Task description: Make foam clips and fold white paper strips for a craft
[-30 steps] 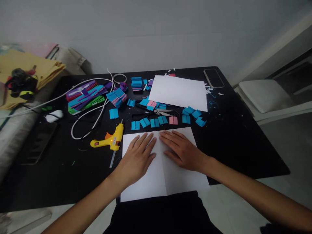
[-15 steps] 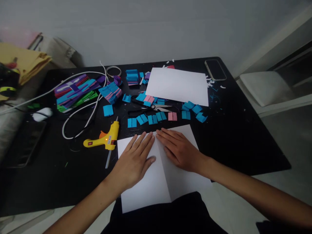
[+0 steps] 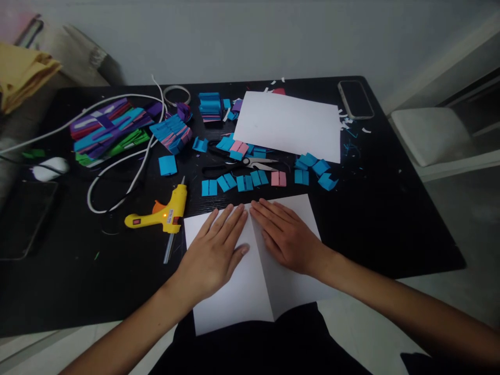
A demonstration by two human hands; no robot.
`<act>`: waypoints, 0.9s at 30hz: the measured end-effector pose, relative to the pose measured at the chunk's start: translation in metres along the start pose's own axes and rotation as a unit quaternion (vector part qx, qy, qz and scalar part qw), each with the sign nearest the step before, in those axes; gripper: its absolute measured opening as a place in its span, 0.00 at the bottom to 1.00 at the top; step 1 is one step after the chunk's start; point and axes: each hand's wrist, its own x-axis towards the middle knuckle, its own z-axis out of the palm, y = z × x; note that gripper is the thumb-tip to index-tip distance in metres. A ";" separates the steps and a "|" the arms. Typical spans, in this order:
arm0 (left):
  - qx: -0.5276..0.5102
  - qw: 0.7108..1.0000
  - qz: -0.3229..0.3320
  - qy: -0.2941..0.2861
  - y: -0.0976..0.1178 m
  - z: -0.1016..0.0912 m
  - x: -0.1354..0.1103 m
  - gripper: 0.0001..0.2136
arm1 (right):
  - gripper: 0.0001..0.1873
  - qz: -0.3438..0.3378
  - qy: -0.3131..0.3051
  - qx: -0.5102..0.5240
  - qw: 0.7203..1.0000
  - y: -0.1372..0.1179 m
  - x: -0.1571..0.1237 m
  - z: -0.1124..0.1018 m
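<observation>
A white sheet of paper [image 3: 234,307] with a crease down its middle lies at the table's front edge, its near end reaching past the edge. My left hand [image 3: 213,255] rests flat on its left half, fingers stretched out toward the far edge. On the right half lies my right hand [image 3: 289,237], also flat, its fingertips close to the crease. Neither hand grips anything. Just beyond the sheet is a row of small folded blue paper pieces [image 3: 245,183] with one pink piece [image 3: 278,178]. A yellow glue gun [image 3: 160,213] with a lit orange light lies left of my left hand.
Scissors [image 3: 250,163] lie behind the row, near a second white sheet [image 3: 289,125]. Bundles of coloured paper strips [image 3: 109,130], a white cable [image 3: 128,192], a tape ring [image 3: 177,95] and a white mouse [image 3: 50,169] occupy the left. A phone [image 3: 355,99] sits back right.
The camera view has shifted slightly, so the table's things appear a little higher. Both hands stay flat on the creased paper in nearly the same place.
</observation>
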 end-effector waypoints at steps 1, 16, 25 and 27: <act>-0.004 1.000 -0.002 0.002 0.000 0.000 0.000 0.32 | 0.35 0.000 0.000 0.001 1.000 0.000 0.000 0.000; -0.004 1.000 -0.004 0.006 0.001 0.001 0.000 0.31 | 0.37 0.006 0.007 0.010 1.000 -0.001 0.000 0.001; 0.014 1.000 0.000 0.001 0.001 0.001 0.000 0.31 | 0.37 0.008 0.010 -0.004 1.000 -0.002 -0.001 0.003; 0.012 1.000 -0.001 0.003 0.001 0.001 -0.001 0.31 | 0.37 0.007 0.011 -0.004 1.000 -0.002 -0.001 0.002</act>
